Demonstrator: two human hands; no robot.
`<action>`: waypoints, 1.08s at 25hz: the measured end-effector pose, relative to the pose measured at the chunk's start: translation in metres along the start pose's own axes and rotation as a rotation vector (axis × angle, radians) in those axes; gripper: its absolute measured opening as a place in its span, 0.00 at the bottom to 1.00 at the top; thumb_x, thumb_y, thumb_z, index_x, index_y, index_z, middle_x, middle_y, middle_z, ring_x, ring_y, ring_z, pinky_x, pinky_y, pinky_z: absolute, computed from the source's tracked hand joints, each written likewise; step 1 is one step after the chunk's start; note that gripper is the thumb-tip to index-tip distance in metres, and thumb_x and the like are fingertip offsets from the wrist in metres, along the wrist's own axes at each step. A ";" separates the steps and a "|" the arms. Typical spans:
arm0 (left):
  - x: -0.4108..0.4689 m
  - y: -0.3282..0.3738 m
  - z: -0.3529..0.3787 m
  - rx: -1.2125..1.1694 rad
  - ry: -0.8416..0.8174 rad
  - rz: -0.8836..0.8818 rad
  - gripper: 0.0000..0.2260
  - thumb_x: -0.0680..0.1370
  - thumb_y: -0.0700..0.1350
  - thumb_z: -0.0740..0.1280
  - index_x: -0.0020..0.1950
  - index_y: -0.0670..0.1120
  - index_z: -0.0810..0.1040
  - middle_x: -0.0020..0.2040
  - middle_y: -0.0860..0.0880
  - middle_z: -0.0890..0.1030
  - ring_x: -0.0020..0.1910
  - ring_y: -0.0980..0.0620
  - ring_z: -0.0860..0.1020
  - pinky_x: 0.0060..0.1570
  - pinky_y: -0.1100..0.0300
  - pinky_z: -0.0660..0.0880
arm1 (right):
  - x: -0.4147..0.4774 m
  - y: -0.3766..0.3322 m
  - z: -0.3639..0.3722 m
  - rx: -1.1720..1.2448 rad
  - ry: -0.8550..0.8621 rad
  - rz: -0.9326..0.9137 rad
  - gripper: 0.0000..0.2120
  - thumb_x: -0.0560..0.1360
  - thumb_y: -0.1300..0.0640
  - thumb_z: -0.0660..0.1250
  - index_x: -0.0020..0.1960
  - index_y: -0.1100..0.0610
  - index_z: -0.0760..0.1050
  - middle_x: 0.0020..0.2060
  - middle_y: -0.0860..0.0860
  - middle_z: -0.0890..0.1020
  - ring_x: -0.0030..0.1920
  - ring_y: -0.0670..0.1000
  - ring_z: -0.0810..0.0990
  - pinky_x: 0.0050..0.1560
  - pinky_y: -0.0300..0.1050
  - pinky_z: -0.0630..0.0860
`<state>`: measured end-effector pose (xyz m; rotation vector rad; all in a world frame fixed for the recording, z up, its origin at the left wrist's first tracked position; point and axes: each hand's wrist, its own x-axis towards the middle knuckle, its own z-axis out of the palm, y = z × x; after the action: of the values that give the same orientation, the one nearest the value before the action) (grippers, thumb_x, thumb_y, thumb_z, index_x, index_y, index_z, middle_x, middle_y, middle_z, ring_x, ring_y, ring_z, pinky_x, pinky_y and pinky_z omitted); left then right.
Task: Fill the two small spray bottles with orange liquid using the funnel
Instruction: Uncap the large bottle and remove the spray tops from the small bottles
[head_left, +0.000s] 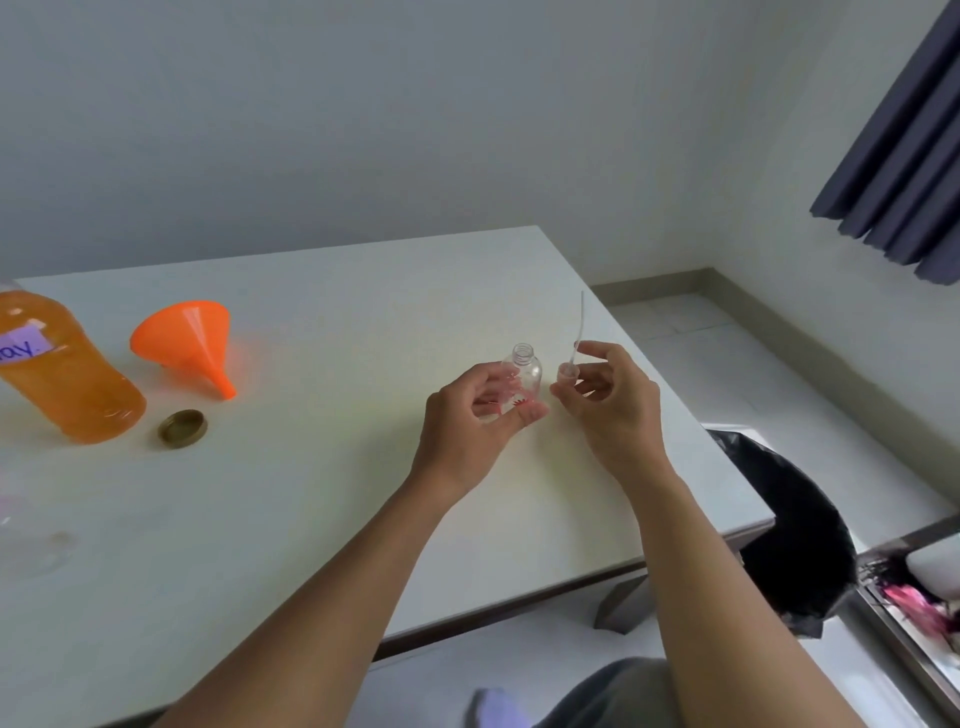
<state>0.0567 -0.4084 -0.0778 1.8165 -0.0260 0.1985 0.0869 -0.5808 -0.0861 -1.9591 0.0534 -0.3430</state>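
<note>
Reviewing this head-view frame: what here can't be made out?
- Large orange bottle: top cut off by the left edge; label partly readable.
- Small spray bottle: lower body hidden by left hand.
- Second spray bottle: not identifiable; only a clear blur at the left edge.

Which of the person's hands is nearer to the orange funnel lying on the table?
Left. The left hand, holding the small bottle, sits to the right of the funnel; the right hand is farther right still.

A white table (322, 291) carries an orange-filled bottle (62, 374), an orange funnel (189, 338) on its side, and a brass-coloured lid (182, 427).
</note>
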 end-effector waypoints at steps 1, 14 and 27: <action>0.000 -0.001 0.001 -0.002 0.005 0.004 0.23 0.67 0.51 0.80 0.60 0.50 0.81 0.51 0.55 0.85 0.49 0.59 0.83 0.47 0.72 0.75 | 0.001 0.002 0.001 -0.021 -0.005 -0.011 0.18 0.74 0.59 0.76 0.61 0.50 0.78 0.42 0.44 0.86 0.36 0.40 0.81 0.41 0.30 0.76; -0.004 -0.010 -0.003 0.015 -0.016 0.023 0.23 0.64 0.43 0.82 0.57 0.50 0.81 0.47 0.57 0.83 0.46 0.57 0.81 0.50 0.67 0.78 | 0.004 -0.002 0.006 -0.138 0.000 0.018 0.21 0.75 0.50 0.74 0.67 0.51 0.75 0.47 0.45 0.86 0.43 0.43 0.83 0.43 0.33 0.76; -0.129 -0.005 -0.120 0.080 0.298 -0.023 0.15 0.75 0.33 0.67 0.55 0.49 0.81 0.50 0.56 0.83 0.50 0.59 0.82 0.49 0.71 0.76 | -0.098 -0.067 0.017 -0.244 -0.169 -0.395 0.14 0.70 0.72 0.68 0.44 0.53 0.78 0.42 0.48 0.78 0.39 0.46 0.76 0.39 0.30 0.71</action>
<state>-0.0841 -0.3030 -0.0734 1.8493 0.2156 0.4571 -0.0109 -0.5189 -0.0527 -2.2315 -0.4235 -0.4416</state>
